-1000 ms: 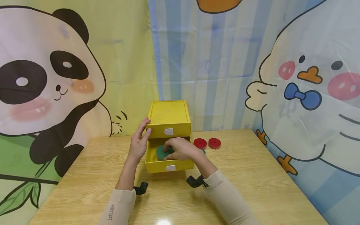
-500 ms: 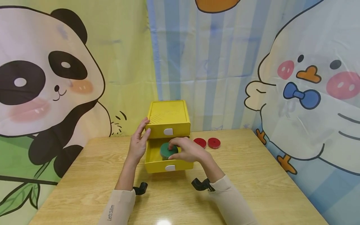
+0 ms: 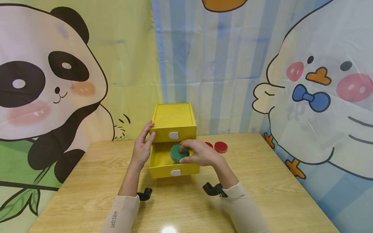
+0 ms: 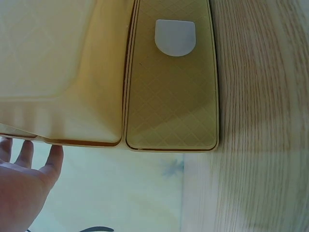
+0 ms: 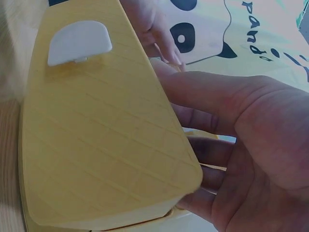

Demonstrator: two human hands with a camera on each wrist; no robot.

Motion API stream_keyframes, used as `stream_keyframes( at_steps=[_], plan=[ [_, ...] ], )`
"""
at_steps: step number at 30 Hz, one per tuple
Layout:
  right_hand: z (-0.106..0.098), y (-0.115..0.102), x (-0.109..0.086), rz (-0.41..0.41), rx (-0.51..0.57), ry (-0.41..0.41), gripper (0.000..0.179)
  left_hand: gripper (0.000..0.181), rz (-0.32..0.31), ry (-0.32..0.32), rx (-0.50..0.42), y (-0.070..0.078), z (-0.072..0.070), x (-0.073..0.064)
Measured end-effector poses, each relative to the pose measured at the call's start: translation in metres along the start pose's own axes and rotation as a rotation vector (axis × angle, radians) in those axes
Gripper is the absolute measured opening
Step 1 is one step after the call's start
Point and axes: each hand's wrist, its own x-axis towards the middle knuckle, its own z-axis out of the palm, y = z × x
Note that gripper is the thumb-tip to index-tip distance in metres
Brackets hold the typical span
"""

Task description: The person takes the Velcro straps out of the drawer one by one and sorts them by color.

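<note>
A yellow two-drawer box stands on the table, its lower drawer pulled out and its upper drawer closed. My right hand pinches a thick green disc between thumb and fingers, over the right part of the lower drawer. From the right wrist, the drawer front hides the disc. My left hand lies against the box's left side, thumb at the front corner by the upper drawer. The left wrist view shows its fingertips touching the box's edge.
Two red discs lie on the table right of the box; one shows whole, the other is partly behind my right hand. Black wrist mounts stick out from both wrists. A cartoon-printed cloth hangs behind the table.
My right hand has moved rightward and slightly up with the green disc, from the drawer's middle to its right part. The left hand keeps its place on the box.
</note>
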Motion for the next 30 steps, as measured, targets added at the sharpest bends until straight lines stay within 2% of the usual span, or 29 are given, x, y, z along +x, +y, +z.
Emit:
stream_keyframes(
  at_steps=[9, 19, 30],
  plan=[
    [-0.010, 0.003, -0.007, 0.054, 0.046, 0.035, 0.030, 0.045, -0.007, -0.014, -0.014, 0.000, -0.001, 0.000],
    [-0.030, 0.010, -0.021, 0.104, 0.125, 0.082, 0.028, 0.044, -0.005, -0.020, -0.018, 0.000, -0.001, 0.001],
    [-0.045, 0.024, -0.034, 0.101, 0.134, 0.109, 0.027, 0.045, -0.005, -0.023, -0.003, 0.000, -0.002, 0.000]
  ],
)
